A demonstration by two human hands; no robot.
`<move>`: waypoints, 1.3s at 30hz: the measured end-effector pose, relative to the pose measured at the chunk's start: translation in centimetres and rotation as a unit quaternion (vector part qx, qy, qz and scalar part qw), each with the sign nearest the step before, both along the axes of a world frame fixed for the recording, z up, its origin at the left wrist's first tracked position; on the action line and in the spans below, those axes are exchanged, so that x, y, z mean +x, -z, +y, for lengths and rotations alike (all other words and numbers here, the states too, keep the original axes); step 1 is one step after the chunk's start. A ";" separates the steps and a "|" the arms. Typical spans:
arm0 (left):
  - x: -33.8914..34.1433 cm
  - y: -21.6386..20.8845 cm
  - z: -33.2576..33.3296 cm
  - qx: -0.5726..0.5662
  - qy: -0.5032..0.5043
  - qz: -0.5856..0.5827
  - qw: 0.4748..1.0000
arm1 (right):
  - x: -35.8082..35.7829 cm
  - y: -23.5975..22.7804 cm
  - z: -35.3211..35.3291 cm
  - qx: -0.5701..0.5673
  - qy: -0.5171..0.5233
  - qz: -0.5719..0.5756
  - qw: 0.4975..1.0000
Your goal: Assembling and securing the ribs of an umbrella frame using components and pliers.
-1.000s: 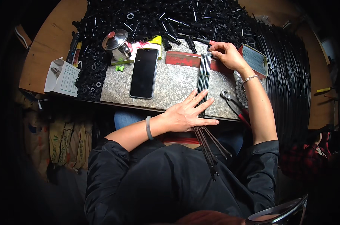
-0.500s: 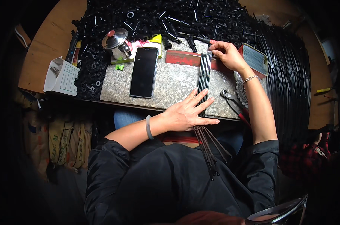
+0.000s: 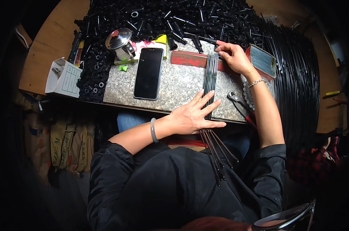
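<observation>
A row of thin dark rods [image 3: 211, 79] lies across the stone slab [image 3: 118, 86], their far ends on a red, worn flat bar [image 3: 188, 59]. Over the near part of the rods my left hand [image 3: 188, 115] rests flat, fingers spread. Beyond it the rods fan out over the slab's front edge, with small knobs on their ends. My right hand [image 3: 236, 58] is at the far ends, thumb and forefinger pinched together. What sits in that pinch is too small to make out. Close to this hand stands a red-sided tin [image 3: 274, 68] of thin grey wires.
Pliers [image 3: 240, 103] and a clear glass dish [image 3: 247, 94] lie right of the rods. A phone [image 3: 148, 73], lidded metal pot [image 3: 121, 41] and white box [image 3: 64, 80] are leftward. Black parts [image 3: 151, 17] heap behind; long black rods [image 3: 295, 73] cover the right side.
</observation>
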State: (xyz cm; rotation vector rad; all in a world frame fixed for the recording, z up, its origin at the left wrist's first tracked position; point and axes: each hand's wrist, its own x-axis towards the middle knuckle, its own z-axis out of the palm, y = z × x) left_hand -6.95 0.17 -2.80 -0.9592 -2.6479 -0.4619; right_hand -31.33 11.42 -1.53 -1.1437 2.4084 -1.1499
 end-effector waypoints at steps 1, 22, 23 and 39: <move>-0.1 0.0 0.0 0.001 0.001 0.000 1.000 | -0.2 0.3 0.2 -0.021 -0.007 -0.016 1.000; -0.1 0.3 -0.3 0.004 0.003 0.004 1.000 | 0.1 -0.1 -0.4 0.012 -0.046 0.042 0.998; -0.1 0.4 -0.2 0.005 0.004 0.006 1.000 | 0.0 0.0 -0.4 0.010 -0.049 0.050 0.998; -0.1 0.8 -0.3 0.017 0.010 -0.006 1.000 | 1.4 -1.6 -0.7 -0.118 0.063 0.133 0.982</move>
